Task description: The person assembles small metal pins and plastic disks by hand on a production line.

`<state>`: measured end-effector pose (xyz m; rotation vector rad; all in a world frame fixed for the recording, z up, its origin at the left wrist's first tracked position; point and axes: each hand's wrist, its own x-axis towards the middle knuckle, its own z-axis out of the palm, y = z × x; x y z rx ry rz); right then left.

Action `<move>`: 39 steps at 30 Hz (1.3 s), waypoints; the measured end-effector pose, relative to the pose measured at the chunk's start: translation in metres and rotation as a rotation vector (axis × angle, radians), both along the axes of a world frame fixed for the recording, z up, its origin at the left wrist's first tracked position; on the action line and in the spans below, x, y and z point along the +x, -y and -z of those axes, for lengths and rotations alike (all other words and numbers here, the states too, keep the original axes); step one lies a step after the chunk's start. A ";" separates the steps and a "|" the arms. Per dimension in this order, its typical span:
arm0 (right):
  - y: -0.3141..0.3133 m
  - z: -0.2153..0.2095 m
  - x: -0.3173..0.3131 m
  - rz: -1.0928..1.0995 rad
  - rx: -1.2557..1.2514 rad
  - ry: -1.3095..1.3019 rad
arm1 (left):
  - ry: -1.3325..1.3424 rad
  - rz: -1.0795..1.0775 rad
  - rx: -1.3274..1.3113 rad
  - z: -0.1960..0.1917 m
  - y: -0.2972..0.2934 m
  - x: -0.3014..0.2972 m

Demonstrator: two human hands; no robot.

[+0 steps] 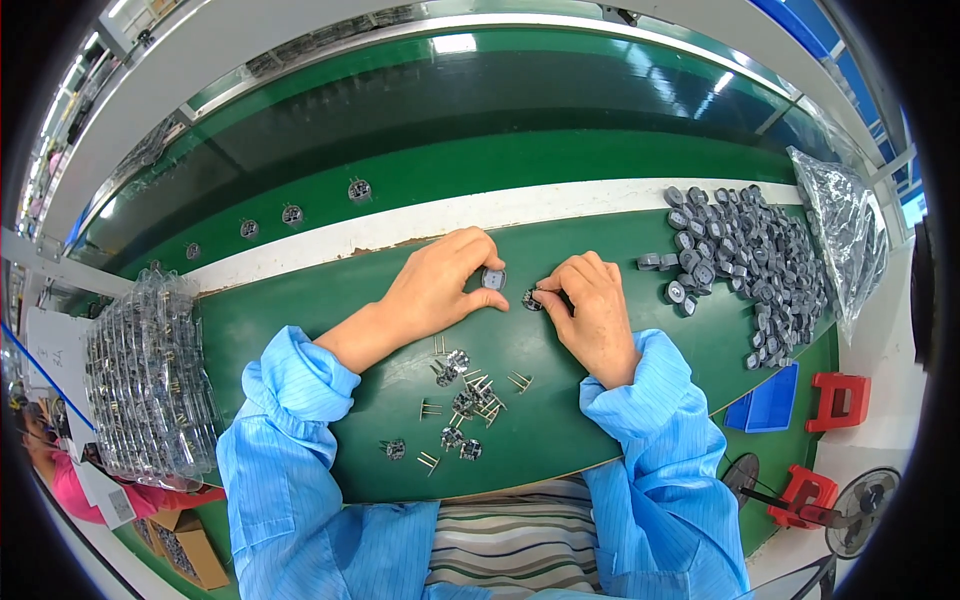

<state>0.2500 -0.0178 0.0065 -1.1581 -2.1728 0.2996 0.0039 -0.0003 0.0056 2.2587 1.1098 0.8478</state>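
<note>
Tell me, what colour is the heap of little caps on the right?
Grey; the heap of caps shows best in the head view.

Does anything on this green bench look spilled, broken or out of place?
Nothing looks broken. The loosest spot is the small pinned parts scattered at all angles between the sleeves, some pins lying apart. The grey caps sit in a loose heap. The left hand holds one cap; the right hand holds a pinned part.

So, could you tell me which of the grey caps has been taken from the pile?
The grey cap pinched in the left hand; the others lie heaped in the pile at the right.
</note>
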 end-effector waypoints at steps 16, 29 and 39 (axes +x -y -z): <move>-0.001 0.003 -0.002 -0.020 -0.151 -0.190 | -0.082 0.056 -0.061 -0.003 0.015 0.015; 0.005 -0.002 -0.014 -0.093 0.126 -0.002 | -0.082 0.046 -0.117 -0.004 0.015 0.016; -0.002 -0.011 0.005 0.069 0.078 0.093 | 0.067 -0.121 -0.159 -0.005 0.000 0.001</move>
